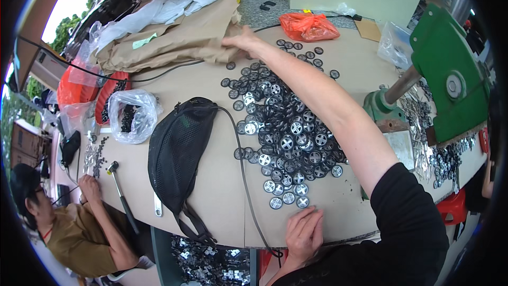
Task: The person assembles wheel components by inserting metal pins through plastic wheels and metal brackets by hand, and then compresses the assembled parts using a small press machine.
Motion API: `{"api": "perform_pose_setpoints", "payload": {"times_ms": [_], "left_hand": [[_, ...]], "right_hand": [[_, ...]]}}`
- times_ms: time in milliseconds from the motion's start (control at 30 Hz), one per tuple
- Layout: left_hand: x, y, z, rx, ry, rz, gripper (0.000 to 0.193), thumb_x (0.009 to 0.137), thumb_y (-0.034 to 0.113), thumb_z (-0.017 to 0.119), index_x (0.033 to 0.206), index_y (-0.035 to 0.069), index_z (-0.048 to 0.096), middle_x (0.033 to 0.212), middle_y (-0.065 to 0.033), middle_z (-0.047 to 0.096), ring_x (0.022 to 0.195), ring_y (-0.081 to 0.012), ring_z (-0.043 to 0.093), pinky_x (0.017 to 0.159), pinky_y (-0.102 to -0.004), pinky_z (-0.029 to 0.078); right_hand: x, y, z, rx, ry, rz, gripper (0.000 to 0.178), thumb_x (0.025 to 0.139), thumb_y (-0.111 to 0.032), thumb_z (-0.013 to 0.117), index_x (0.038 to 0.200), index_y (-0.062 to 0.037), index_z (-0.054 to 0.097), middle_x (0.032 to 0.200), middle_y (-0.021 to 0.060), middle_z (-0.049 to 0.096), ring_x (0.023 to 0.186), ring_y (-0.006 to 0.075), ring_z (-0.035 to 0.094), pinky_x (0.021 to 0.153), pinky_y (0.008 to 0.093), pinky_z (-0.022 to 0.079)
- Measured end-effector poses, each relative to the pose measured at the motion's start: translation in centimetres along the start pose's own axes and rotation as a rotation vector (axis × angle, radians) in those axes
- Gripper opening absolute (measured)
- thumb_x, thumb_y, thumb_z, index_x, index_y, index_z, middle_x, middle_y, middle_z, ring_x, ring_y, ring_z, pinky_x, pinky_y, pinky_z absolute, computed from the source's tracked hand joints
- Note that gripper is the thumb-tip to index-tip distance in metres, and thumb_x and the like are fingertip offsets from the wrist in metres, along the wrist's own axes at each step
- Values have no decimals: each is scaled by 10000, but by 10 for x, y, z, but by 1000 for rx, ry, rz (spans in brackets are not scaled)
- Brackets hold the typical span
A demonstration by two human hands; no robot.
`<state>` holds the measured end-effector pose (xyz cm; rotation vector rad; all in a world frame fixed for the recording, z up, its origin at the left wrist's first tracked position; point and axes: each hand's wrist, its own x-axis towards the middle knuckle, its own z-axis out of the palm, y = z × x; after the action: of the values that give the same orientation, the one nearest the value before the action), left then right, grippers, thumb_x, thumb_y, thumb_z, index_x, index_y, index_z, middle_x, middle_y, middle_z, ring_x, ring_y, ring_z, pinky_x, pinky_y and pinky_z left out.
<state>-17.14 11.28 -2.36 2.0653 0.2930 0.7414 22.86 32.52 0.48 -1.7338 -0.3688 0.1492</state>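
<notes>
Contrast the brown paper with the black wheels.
The brown paper is a broad, creased layer; the wheels are small, separate discs, many of them heaped. The brown paper is plain tan, while the wheels are black-rimmed with silvery centres. The right hand is at the brown paper's edge; the left hand is beside the nearest wheels.

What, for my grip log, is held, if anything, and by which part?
Right hand is at the right edge of the brown paper; gripping can't be confirmed. Left hand shows nothing held.

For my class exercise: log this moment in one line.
right hand: at brown paper; left hand: curled near wheels; black bag: left of wheels
</notes>
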Motion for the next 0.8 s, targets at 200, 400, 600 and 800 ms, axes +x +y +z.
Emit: {"api": "perform_pose_setpoints", "payload": {"times_ms": [200, 400, 600, 800], "left_hand": [[-3, -2, 6, -17, -2, 0, 208, 672, -58, 649, 871, 2, 646, 817, -107, 641, 798, -224, 617, 692, -283, 459], [-5, -1, 1, -17, 5, -10, 228, 671, -55, 650, 892, 0, 642, 815, -102, 636, 791, -218, 615, 684, -283, 454], [-1, 0, 0, -46, 2, -21, 183, 678, -71, 637, 847, -3, 646, 813, -109, 648, 760, -225, 616, 684, -282, 462], [-1, 0, 1, -74, 5, -6, 181, 681, -78, 622, 844, -2, 640, 805, -110, 644, 753, -235, 614, 685, -292, 461]], "right_hand": [[17, 10, 22, 312, -328, 322, 320, 708, -168, 621, 985, -12, 583, 1043, 186, 587, 843, 278, 620, 747, 353, 475], [-8, -15, 41, -448, 48, -236, 230, 732, -155, 545, 894, -28, 648, 924, 199, 625, 881, 341, 602, 756, 397, 480], [0, -12, 36, -500, 123, -27, 310, 719, -197, 574, 971, -26, 633, 967, 194, 618, 893, 344, 597, 751, 396, 480], [-2, 1, 7, -404, -93, -102, 251, 651, -117, 580, 851, 22, 639, 919, 235, 614, 893, 355, 597, 774, 394, 476]]}}
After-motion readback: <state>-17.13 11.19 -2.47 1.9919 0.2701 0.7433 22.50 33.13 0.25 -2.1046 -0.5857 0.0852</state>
